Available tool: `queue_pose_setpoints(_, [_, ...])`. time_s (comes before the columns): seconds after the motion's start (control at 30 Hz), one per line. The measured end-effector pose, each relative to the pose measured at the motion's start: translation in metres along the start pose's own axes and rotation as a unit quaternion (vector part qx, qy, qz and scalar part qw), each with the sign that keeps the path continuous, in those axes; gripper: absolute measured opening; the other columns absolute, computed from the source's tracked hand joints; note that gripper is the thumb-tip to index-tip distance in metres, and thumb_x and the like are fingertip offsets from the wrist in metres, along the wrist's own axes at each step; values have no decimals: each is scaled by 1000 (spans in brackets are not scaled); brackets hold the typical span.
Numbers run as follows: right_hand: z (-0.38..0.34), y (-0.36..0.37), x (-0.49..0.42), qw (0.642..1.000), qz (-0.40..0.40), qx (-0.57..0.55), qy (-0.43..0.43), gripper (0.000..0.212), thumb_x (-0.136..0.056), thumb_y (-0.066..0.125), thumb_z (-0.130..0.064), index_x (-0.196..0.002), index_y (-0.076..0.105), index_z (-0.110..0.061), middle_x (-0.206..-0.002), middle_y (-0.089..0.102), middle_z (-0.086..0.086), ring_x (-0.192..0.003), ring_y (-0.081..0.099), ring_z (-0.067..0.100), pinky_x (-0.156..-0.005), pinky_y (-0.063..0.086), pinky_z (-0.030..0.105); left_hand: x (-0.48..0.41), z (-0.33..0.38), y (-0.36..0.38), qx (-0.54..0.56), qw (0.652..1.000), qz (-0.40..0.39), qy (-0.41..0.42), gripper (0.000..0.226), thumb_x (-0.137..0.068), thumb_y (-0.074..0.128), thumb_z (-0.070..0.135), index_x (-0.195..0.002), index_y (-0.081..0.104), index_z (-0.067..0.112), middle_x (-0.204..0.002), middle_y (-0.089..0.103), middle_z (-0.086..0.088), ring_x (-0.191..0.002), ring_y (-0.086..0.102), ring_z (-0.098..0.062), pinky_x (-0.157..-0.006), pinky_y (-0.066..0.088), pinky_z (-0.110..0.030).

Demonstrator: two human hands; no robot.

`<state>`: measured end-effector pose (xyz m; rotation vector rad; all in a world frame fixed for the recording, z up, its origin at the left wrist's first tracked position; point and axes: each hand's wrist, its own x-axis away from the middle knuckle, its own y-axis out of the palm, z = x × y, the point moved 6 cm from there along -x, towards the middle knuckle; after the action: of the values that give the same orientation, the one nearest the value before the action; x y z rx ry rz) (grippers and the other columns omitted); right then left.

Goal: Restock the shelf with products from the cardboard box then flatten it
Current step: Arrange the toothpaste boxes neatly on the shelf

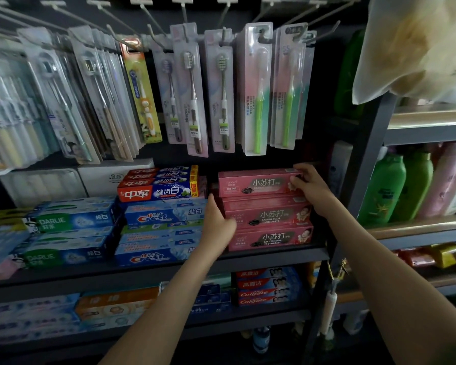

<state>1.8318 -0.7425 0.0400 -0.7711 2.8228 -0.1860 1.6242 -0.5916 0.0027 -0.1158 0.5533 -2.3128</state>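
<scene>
2 hands are up at the pink toothpaste stack [269, 233], which sits at the right end of the shelf [274, 255], just beside the blue Crest boxes [163, 216]. The right hand [309, 185] curls its fingers round the right end of the top pink box [258, 183], lying flat on the pile. The left hand [217, 222] presses against the stack's left end, fingers straight and together, thumb on a box front.

A shop's toiletries aisle: packaged toothbrushes [192, 101] hang on display hooks [148, 14] above dark shelves [248, 256] stacked with boxed toothpaste [263, 217], with shampoo bottles [385, 191] on neighbouring racks.
</scene>
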Motion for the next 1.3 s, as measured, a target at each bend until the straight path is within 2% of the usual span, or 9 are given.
queue_pose_setpoints(0.13, [7,-3,0,1000,17,-22,9,37,-97,51,-12,-132,43,-21,-119,55,4,-81,62,12,-61,51,23,-16,17,-5,49,998,-25,-26,78,-92,44,-2,-152,1,23,-158,14,-1,-142,21,-22,-113,29,-44])
queue_pose_setpoints(0.23, [14,-6,0,999,27,-39,22,40,-98,49,-14,-136,44,-27,-123,55,2,-87,63,12,-67,51,24,-17,21,1,60,996,-58,-14,67,-88,43,-3,-146,25,24,-127,48,4,-106,52,-11,-85,46,-34])
queue_pose_setpoints(0.33, [17,-9,0,997,41,-47,34,41,-100,45,-15,-138,43,-30,-118,58,0,-85,62,9,-63,50,20,-14,18,4,66,997,-39,-1,67,-81,50,6,-143,33,26,-130,49,-1,-97,59,-12,-71,53,-31])
queue_pose_setpoints(0.6, [18,-5,0,998,28,-41,38,42,-102,41,-22,-141,36,-37,-119,58,1,-95,62,17,-77,53,31,-8,18,6,110,992,-53,-16,66,-76,54,22,-140,37,23,-132,50,-6,-103,60,-20,-79,52,-36])
queue_pose_setpoints(0.77, [20,-2,-4,999,24,-15,29,43,-101,41,-26,-142,34,-39,-118,59,3,-98,62,20,-90,52,40,-1,23,7,113,992,-56,-30,71,-77,56,26,-144,33,22,-139,44,-4,-115,53,-22,-98,46,-44])
queue_pose_setpoints(0.87, [22,0,-4,999,16,-10,29,44,-101,41,-28,-142,33,-41,-117,59,2,-100,62,22,-92,52,43,1,24,6,119,991,-50,-27,58,-90,52,11,-144,32,18,-137,41,-1,-113,50,-20,-94,44,-38])
queue_pose_setpoints(0.97, [22,0,-4,1000,11,6,21,45,-101,41,-29,-143,30,-40,-117,59,2,-101,61,23,-94,50,42,-3,20,8,117,991,-59,-23,64,-84,56,19,-144,33,23,-142,41,-3,-118,51,-22,-96,46,-42])
queue_pose_setpoints(1.13, [31,3,1,997,-10,-16,73,43,-97,44,-44,-138,39,-32,-118,63,4,-97,65,25,-89,53,45,-6,13,8,138,988,-60,-22,53,-83,56,15,-134,42,19,-135,47,-7,-108,58,-21,-76,47,-31])
queue_pose_setpoints(1.3, [39,2,8,991,-15,-58,117,45,-98,43,-45,-136,47,-21,-118,65,8,-100,65,26,-94,50,45,-3,17,9,171,983,-59,-39,69,-92,51,8,-151,17,18,-144,37,-2,-115,45,-15,-85,38,-32])
